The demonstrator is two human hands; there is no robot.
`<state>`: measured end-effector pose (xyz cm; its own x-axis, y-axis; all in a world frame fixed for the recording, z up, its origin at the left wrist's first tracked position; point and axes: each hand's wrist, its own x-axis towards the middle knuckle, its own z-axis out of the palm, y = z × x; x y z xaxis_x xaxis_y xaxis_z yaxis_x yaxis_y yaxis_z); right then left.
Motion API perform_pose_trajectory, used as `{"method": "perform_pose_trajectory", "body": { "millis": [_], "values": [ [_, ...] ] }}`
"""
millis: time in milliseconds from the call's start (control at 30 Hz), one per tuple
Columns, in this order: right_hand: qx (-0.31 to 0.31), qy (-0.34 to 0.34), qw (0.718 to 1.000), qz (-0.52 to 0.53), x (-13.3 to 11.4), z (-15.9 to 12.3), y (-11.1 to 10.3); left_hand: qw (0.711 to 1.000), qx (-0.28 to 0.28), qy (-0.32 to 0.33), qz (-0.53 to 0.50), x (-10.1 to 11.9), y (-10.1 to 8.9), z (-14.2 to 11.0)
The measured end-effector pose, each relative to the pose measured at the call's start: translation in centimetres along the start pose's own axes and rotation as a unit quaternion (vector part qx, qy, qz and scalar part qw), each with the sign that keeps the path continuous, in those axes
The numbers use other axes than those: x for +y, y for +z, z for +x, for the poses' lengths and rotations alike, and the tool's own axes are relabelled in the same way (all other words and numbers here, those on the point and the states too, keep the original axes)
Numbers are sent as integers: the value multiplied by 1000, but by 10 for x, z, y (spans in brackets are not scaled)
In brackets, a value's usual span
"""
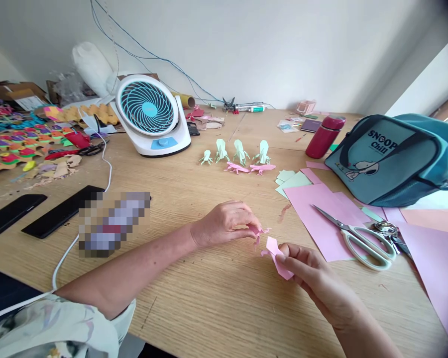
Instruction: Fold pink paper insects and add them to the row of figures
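Between the thumb and fingers of my left hand (233, 221) is a small pink folded-paper figure (259, 233), with thin leg-like points sticking out; the fingers hide much of it. A larger pink folded-paper figure (278, 258) is pinched in my right hand (313, 271), tilted, its pointed end toward the left hand. The two pieces are close together over the wooden table (209, 298). Beyond them stand several light green folded-paper figures (241, 152) with legs, and in front of those lie two pink ones (237, 168).
White-handled scissors (369, 243) rest on pink sheets (326, 219) at the right, near green paper pieces (293, 183). Behind are a red bottle (324, 137) and a teal bag (392, 164). A white fan (149, 112) and a white cable (61, 261) occupy the left side.
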<state>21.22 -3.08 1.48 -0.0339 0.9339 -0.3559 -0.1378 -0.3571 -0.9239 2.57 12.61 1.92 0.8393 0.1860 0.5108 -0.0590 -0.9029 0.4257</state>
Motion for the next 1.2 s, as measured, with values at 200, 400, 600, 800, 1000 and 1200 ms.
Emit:
{"method": "perform_pose_trajectory", "body": {
  "millis": [200,400,600,800,1000,1200],
  "values": [
    [20,40,999,-26,-2,3,5,993,-10,82,82,5,-5,3],
    [25,49,997,-50,-4,3,7,975,-24,140,169,11,-7,5],
    [27,31,997,-60,-1,5,7,963,-33,167,211,15,-9,5],
    [28,24,997,-67,1,6,7,959,-42,155,233,15,-11,5],
    [32,15,996,-86,5,7,7,958,-86,140,235,16,-9,4],
    [46,8,994,-101,7,7,9,966,-72,144,204,18,-7,4]
  ]
}}
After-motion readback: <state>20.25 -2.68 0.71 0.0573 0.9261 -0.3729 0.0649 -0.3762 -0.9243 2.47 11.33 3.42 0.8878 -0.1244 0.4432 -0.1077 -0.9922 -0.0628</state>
